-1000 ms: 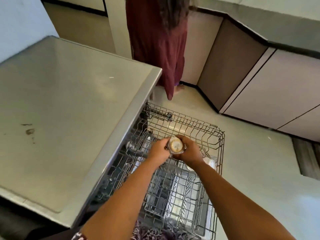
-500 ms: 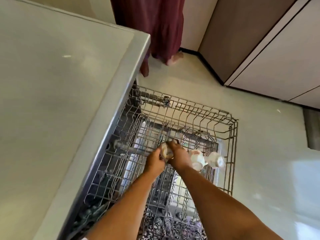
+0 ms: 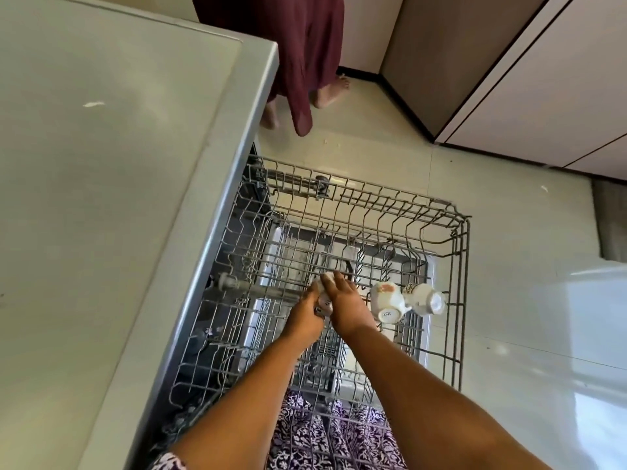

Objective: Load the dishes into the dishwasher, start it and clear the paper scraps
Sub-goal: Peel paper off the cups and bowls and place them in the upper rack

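Two hands gripped one white cup (image 3: 325, 301) between them, left hand (image 3: 305, 313) and right hand (image 3: 346, 300), low over the pulled-out rack (image 3: 463, 266); its axis was hidden. Inside, just right, a floral cup (image 3: 386, 300) and second cup (image 3: 425, 298) lay sideways, touching.
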